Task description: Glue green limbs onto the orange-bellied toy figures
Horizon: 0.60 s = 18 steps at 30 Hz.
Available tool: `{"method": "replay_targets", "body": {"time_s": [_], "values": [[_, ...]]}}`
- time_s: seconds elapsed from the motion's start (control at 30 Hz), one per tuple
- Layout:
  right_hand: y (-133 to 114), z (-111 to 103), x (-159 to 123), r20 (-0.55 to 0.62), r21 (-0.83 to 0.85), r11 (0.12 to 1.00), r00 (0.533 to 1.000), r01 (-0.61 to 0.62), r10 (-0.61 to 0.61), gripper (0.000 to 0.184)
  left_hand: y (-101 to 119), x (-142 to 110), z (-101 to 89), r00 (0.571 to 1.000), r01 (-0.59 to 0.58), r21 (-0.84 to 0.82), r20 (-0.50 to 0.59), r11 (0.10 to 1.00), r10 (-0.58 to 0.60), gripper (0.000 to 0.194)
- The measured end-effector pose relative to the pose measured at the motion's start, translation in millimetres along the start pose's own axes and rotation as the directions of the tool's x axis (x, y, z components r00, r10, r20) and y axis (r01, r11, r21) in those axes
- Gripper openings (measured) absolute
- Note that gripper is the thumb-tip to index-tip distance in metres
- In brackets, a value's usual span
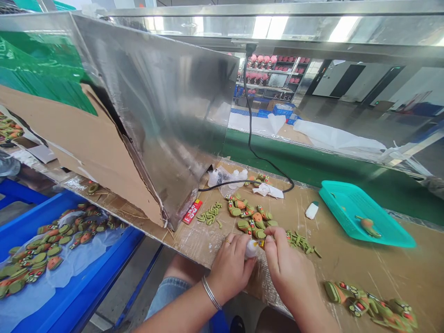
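My left hand [231, 266] is closed around a small white squeeze bottle [250, 249], tipped on its side above the table edge. At the bottle's tip, my right hand [289, 263] pinches a small yellow piece [261, 243]; whether it is a cap or a part cannot be told. Just beyond the hands lies a cluster of green and orange clay-like figures [255, 217]. Thin green strips [300, 241] are heaped beside my right hand. Another small pile of green strips [211, 213] is farther left.
A teal basket [367, 215] holds one figure. More figures [374, 305] lie front right. A blue crate [86, 282] of figures stands left, beside a metal partition [166, 101]. A black cable [250, 129], red packet [192, 212] and white-and-green piece [312, 210] are around.
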State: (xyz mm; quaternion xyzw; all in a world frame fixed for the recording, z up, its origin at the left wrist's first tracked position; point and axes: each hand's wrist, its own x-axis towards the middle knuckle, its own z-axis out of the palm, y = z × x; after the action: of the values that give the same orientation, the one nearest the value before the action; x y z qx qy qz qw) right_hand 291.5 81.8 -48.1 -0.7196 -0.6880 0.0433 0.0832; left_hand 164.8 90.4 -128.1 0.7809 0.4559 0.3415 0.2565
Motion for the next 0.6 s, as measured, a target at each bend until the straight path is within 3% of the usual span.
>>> {"method": "replay_targets", "body": {"time_s": [0.6], "values": [[0.9, -2.1, -2.2, -0.009, 0.003, 1.0, 1.0, -0.003, 0.003, 0.02, -0.8, 0.5, 0.6, 1.0, -0.004, 0.009, -0.001, 1.0, 0.004, 0.03]]}}
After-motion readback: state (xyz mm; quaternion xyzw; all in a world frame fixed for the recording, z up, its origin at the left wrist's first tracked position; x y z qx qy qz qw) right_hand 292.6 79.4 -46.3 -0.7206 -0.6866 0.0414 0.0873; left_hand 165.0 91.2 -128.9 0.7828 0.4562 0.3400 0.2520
